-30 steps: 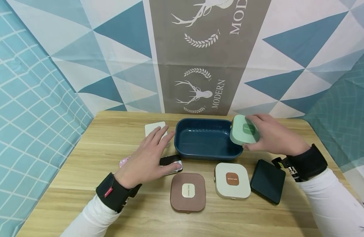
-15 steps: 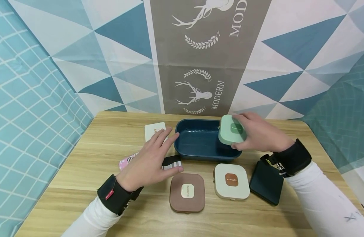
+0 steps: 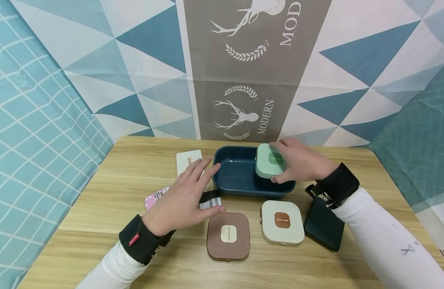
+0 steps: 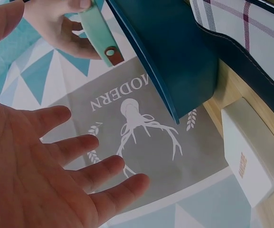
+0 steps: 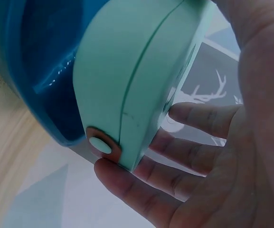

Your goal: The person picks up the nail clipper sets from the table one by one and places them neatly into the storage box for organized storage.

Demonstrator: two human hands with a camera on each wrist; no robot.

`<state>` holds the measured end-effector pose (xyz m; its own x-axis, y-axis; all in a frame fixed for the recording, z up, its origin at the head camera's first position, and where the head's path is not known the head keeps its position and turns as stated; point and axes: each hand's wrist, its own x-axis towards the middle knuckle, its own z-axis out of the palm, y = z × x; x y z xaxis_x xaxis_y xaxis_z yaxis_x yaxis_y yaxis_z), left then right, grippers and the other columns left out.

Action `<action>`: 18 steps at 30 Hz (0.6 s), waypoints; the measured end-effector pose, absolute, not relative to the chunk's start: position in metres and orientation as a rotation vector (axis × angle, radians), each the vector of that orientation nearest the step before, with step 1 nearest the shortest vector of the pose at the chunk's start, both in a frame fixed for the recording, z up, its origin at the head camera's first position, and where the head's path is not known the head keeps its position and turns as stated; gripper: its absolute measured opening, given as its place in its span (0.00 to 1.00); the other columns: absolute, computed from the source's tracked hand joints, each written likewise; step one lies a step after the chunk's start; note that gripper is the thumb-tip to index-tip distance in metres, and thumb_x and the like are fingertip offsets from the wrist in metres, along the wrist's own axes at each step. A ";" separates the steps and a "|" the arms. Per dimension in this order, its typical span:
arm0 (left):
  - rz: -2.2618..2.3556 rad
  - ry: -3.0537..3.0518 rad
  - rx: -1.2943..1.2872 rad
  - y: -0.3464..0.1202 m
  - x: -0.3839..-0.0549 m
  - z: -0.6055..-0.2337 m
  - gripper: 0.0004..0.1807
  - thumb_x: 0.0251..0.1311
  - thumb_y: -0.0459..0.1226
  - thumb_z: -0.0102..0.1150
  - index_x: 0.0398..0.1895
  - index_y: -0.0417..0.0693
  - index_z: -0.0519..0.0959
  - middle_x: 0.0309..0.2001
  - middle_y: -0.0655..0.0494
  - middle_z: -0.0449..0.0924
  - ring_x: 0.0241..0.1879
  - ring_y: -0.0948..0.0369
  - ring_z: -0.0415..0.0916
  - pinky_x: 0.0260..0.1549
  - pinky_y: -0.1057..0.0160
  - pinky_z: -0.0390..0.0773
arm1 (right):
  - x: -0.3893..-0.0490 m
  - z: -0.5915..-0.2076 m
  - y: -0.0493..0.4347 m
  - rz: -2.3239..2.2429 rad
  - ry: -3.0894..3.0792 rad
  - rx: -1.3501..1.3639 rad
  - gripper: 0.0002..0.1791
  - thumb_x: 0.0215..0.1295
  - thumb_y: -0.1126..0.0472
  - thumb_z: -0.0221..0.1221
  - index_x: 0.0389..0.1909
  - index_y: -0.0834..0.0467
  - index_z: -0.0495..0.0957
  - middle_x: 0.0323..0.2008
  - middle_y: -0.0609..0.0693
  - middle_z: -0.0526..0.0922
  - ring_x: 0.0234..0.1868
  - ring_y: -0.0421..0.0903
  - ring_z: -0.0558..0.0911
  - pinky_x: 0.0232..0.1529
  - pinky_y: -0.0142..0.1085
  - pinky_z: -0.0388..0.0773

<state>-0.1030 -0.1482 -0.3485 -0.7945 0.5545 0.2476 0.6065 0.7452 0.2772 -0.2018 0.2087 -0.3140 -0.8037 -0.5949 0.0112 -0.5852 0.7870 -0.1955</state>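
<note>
My right hand (image 3: pixel 303 160) grips a mint green manicure case (image 3: pixel 268 161) by its edges. In the head view the case overlaps the right half of a dark blue rectangular bin (image 3: pixel 233 189). A brown snap tab (image 5: pixel 107 148) with a green button shows on the case in the right wrist view. My left hand (image 3: pixel 182 200) hovers left of the bin with fingers spread, holding nothing. Below it, partly covered, lie a plaid case with a black band (image 3: pixel 211 200) and a pink patterned item (image 3: pixel 153 199). The left palm (image 4: pixel 37 175) faces its wrist camera.
A white case (image 3: pixel 187 159) lies left of the bin. In front are a brown manicure case (image 3: pixel 228 251) and a cream one (image 3: pixel 281 233) with a brown label. A dark flat case (image 3: pixel 326 226) sits under the right wrist. A patterned cloth (image 3: pixel 240 68) hangs behind the table.
My right hand has carried the mint green case leftward, from the bin's right end to farther over its inside. The left hand has barely shifted, its fingers still spread.
</note>
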 end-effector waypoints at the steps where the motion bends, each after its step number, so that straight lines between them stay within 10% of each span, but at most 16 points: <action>1: -0.522 -2.791 -0.939 -0.148 -0.103 -0.348 0.57 0.63 0.70 0.63 0.86 0.54 0.54 0.84 0.45 0.50 0.82 0.43 0.48 0.75 0.38 0.59 | -0.203 -0.314 0.207 -0.292 2.916 -0.968 0.57 0.52 0.41 0.78 0.75 0.68 0.66 0.61 0.65 0.74 0.55 0.59 0.73 0.55 0.50 0.77; 18: -0.539 -2.774 -0.963 -0.146 -0.101 -0.347 0.56 0.63 0.69 0.63 0.86 0.53 0.54 0.85 0.48 0.47 0.83 0.46 0.46 0.78 0.42 0.53 | -0.216 -0.329 0.193 -0.192 2.866 -0.945 0.59 0.51 0.41 0.78 0.77 0.67 0.65 0.63 0.65 0.74 0.56 0.58 0.73 0.54 0.49 0.79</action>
<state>-0.1014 -0.1462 -0.3468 -0.7811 0.5676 0.2603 0.6238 0.7286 0.2831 -0.2158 0.1930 -0.3287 -0.7985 -0.5977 -0.0717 -0.5828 0.7973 -0.1568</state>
